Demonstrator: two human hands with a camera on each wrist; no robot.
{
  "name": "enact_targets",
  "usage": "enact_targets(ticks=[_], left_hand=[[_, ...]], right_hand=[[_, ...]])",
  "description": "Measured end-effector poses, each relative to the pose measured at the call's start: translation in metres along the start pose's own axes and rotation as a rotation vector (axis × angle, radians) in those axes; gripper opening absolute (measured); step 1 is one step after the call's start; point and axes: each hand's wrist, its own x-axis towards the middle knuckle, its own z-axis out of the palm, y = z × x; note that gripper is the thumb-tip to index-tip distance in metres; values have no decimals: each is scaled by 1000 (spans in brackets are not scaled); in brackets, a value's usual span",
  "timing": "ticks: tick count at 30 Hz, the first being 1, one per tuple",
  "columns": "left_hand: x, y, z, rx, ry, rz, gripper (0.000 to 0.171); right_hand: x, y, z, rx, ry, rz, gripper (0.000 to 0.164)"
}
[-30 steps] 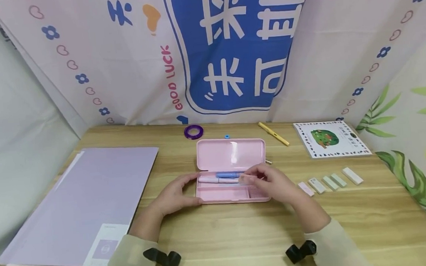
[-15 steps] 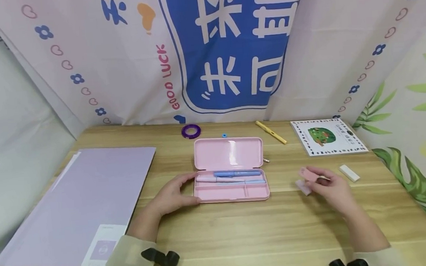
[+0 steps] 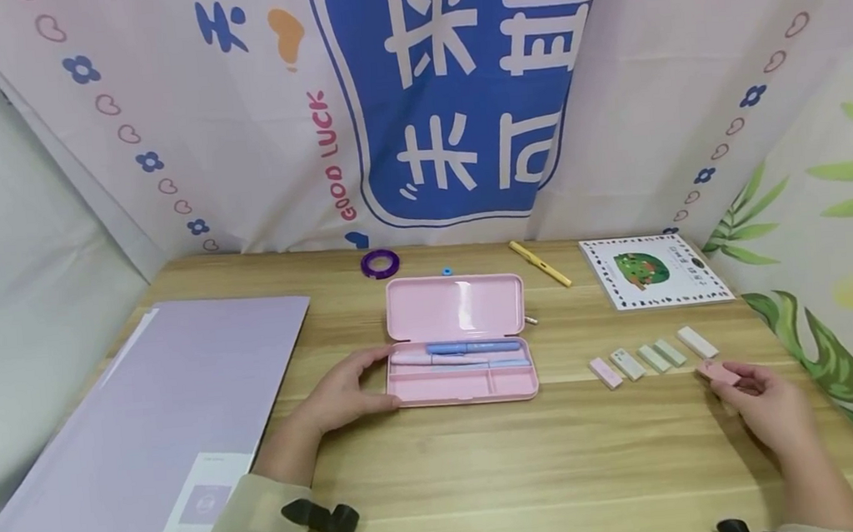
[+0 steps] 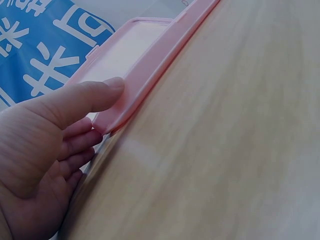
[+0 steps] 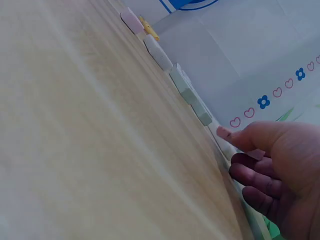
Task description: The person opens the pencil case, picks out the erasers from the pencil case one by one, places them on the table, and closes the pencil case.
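An open pink pencil case (image 3: 439, 388) with several pens (image 3: 474, 347) in its long compartment stands mid-table, lid up. At its left end, my left hand (image 3: 342, 394) holds the case, thumb at the front corner and fingers toward the back; the left wrist view shows the thumb (image 4: 107, 94) against the pink wall. Farther right, my right hand (image 3: 772, 406) pinches a small pink eraser (image 3: 716, 372) between thumb and fingers, close to the front of a white eraser (image 3: 697, 342). To its left lie a lilac-pink eraser (image 3: 605, 373), a whitish eraser (image 3: 627, 364) and two green erasers (image 3: 662, 355).
A large lilac folder (image 3: 181, 402) with a white card (image 3: 208, 500) on it covers the left side. Along the back lie a purple tape ring (image 3: 380, 264), a yellow pen (image 3: 540, 264) and a white booklet (image 3: 656, 271). Behind the table hangs a printed cloth (image 3: 250, 129).
My right hand has gone from the pencil case, past the row of erasers, to its right end; the pink eraser shows in its fingers from half a second ago. My left hand stays put.
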Motion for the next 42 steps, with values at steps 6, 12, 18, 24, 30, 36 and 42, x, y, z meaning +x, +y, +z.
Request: enact_targets(ticks=[6, 12, 18, 24, 30, 36, 42], left_hand=[[-1, 0, -2, -4, 8, 11, 80], [-3, -1, -3, -6, 17, 16, 80], [-2, -2, 0, -2, 1, 14, 81], [-2, -3, 0, -11, 8, 12, 81], [-1, -3, -1, -1, 4, 31, 81], [-2, -2, 0, 4, 5, 28, 80], [-4, -1, -1, -3, 11, 32, 79]], right_hand=[[3, 4, -1, -154, -38, -70, 56], [6, 5, 0, -172, -71, -66, 61], [-2, -3, -5, -148, -81, -41, 73], [-2, -42, 11, 87, 54, -132, 57], [19, -102, 54, 141, -36, -297, 47], [48, -157, 101, 184, -202, -310, 49], [72, -193, 130, 189, -298, -301, 54]])
